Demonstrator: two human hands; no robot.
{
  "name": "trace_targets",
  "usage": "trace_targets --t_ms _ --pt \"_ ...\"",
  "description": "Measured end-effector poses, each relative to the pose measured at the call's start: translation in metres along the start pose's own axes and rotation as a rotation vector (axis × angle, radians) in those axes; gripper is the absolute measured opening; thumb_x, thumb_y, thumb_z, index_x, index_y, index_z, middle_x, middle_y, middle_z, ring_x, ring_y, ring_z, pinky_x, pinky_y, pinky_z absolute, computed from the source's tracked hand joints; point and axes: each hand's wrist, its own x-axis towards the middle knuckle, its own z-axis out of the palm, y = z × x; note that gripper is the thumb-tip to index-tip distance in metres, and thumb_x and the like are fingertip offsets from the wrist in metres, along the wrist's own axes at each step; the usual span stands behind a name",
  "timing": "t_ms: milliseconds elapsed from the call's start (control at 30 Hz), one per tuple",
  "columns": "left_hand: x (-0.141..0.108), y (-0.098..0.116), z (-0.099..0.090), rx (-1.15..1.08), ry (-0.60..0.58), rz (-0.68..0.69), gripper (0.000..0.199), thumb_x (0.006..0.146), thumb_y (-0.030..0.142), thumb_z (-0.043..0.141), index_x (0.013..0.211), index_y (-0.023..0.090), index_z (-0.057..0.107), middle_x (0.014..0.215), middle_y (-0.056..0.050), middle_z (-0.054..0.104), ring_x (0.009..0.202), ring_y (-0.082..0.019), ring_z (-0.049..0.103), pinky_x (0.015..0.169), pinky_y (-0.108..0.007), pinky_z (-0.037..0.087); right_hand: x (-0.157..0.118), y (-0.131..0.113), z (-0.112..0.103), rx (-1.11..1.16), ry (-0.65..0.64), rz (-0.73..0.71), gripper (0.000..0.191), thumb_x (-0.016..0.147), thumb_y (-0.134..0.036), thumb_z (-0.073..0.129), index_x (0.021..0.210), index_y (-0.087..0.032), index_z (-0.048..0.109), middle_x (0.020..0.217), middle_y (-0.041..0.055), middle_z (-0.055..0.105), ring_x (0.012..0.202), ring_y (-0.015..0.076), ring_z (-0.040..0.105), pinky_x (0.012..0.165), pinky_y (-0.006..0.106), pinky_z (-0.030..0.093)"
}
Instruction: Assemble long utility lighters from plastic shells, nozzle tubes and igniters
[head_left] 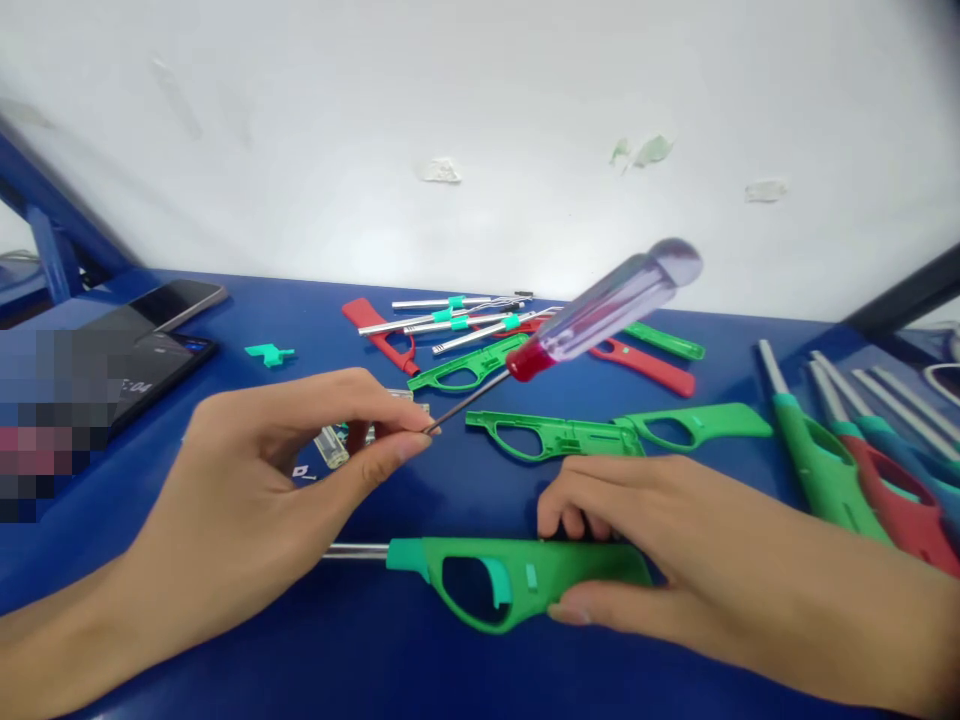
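Note:
Between thumb and fingers, my left hand [300,480] pinches the thin shaft of a screwdriver [600,315]. Its clear handle with a red collar points up and to the right. My right hand [645,540] grips the body of a green gas lighter [480,580], which lies level with its metal tube toward the left. The tube's far end is hidden behind my left hand. Just beyond my right hand lies an opened green half-shell [559,437], touching another green shell [701,425]. A clear fuel tank [331,447] shows partly behind my left fingers.
Metal tubes with teal collars [450,322] are heaped at the back among red [382,335] and green shells. Several whole lighters [825,460] line the right side. A teal trigger piece [270,353] and phones [180,303] lie at left. A white wall [480,100] bounds the blue table [465,495].

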Motion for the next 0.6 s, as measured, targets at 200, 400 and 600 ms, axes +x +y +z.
trace_targets --t_ms 200,400,600 --pt "-0.003 -0.001 0.001 -0.011 0.018 0.046 0.006 0.091 0.032 0.074 0.088 0.037 0.077 0.078 0.01 0.069 0.065 -0.01 0.06 0.066 -0.019 0.054 -0.006 0.004 0.003 0.038 -0.042 -0.071 0.026 0.098 -0.055 0.068 0.105 -0.03 0.061 0.106 -0.0045 0.066 0.092 0.0176 0.063 0.073 0.03 0.045" --pt "-0.004 -0.004 -0.002 -0.005 0.006 0.055 0.004 0.092 0.034 0.075 0.089 0.036 0.077 0.081 0.008 0.07 0.069 -0.012 0.063 0.065 -0.023 0.053 0.002 -0.002 0.008 -0.082 0.027 -0.127 0.016 0.101 -0.046 0.066 0.102 -0.03 0.064 0.102 -0.006 0.069 0.087 0.0157 0.066 0.076 0.03 0.049" --pt "-0.007 -0.001 -0.008 0.037 0.044 0.047 0.002 0.091 0.035 0.076 0.091 0.033 0.077 0.084 0.009 0.071 0.074 -0.011 0.062 0.063 -0.024 0.048 0.015 0.0 0.021 -0.478 0.569 -0.317 0.021 0.105 -0.031 0.058 0.12 -0.026 0.072 0.11 0.0062 0.075 0.083 0.0219 0.07 0.064 0.033 0.052"
